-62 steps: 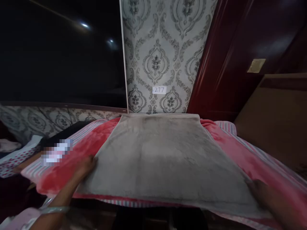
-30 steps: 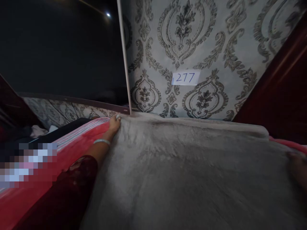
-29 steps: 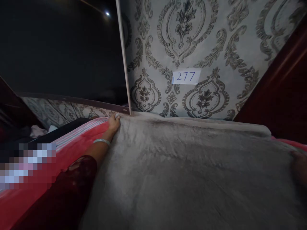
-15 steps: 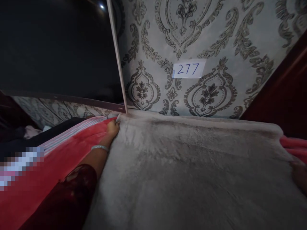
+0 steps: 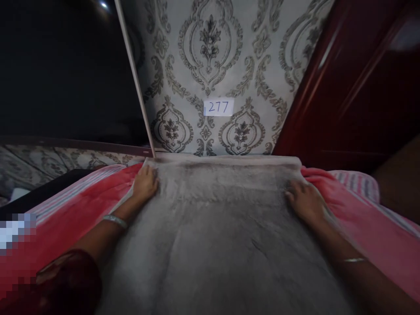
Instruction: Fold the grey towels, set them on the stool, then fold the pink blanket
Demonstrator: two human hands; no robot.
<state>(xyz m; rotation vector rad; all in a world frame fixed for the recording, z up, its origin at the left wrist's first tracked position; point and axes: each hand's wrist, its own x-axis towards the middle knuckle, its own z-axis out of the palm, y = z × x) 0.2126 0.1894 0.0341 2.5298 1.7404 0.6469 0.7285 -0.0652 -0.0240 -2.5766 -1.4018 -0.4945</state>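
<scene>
A grey plush blanket lies spread over a red-pink blanket, its far edge folded into a thick band near the wall. My left hand rests on the grey blanket close to its far left corner, fingers pointing forward and not wrapped round the cloth. On the opposite side, my right hand lies on the grey fabric near the far right corner, slightly blurred, with its fingers apart. The red-pink blanket with a striped border shows beyond both side edges of the grey one.
A large dark television screen stands at the left, its lower corner near the grey blanket's far left corner. Behind is patterned wallpaper with a paper label reading 277. A glossy dark red wooden panel rises at the right.
The view has swung right, bringing the right hand and more of the wooden panel into sight. The left hand has shifted from pinching the far left corner to lying on the cloth.
</scene>
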